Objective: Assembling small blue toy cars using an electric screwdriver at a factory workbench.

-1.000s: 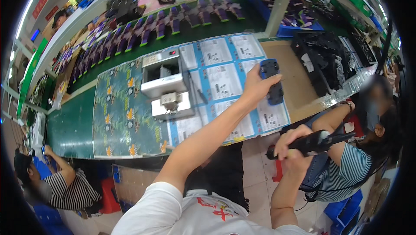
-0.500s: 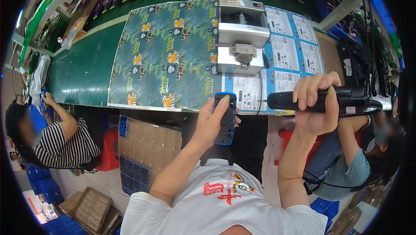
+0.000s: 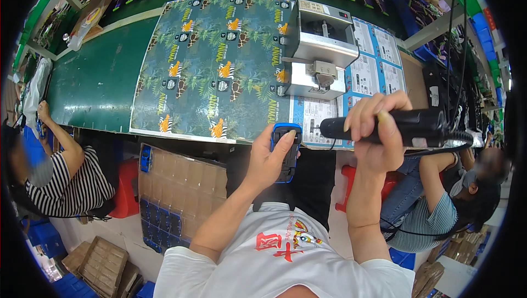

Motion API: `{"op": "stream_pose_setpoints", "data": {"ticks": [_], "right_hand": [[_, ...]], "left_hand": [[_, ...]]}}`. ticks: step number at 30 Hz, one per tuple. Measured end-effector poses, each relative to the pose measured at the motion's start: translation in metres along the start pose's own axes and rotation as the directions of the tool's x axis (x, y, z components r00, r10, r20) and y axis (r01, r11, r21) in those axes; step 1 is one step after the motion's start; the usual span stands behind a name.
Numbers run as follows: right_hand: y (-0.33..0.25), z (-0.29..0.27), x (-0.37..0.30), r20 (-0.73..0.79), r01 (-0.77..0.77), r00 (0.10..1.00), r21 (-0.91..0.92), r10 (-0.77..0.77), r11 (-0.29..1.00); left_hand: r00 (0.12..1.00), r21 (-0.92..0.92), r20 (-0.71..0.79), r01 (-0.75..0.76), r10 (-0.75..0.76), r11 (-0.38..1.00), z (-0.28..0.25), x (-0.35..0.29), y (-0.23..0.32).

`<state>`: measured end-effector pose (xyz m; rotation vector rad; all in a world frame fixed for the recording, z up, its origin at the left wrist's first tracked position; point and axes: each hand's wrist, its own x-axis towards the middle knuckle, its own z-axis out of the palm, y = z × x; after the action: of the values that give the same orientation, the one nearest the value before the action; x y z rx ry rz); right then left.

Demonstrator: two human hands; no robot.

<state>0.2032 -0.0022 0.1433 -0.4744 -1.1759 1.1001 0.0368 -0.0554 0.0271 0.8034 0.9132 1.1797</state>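
Observation:
My left hand is closed around a blue-edged black plastic casing, its thumb lying across the recessed face. The casing is held upright just off the front edge of the bench, above my lap. To the right, my right hand grips a thick black electric screwdriver, lying almost level with its cable trailing from the back end. Its thin bit points left at the casing, with a small gap between them.
A metal machine stands on the printed sheets covering the green bench. Below left is a cardboard tray partly filled with blue-black casings. People sit close on both sides, the right one near a red stool.
The screwdriver has moved left, bringing its bit nearer the casing. The casing has tilted slightly in my left hand. The whole view has shifted a little.

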Motion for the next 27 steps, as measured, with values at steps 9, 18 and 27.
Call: {"op": "stream_pose_setpoints", "data": {"ticks": [9,18,27], "right_hand": [[-0.002,0.021,-0.012,-0.052,-0.058,0.997,0.093,0.063,0.994],[-0.008,-0.012,0.012,-0.009,0.242,0.970,-0.035,-0.242,0.970],[0.033,-0.012,0.045,-0.143,0.204,0.965,-0.128,-0.222,0.971]], "left_hand": [[0.999,-0.003,-0.038,-0.030,0.030,1.000,0.011,0.004,0.007],[0.990,-0.129,0.016,0.141,-0.140,0.981,0.008,0.015,-0.003],[0.978,-0.166,0.004,0.209,-0.211,0.964,0.011,0.032,0.000]]}}
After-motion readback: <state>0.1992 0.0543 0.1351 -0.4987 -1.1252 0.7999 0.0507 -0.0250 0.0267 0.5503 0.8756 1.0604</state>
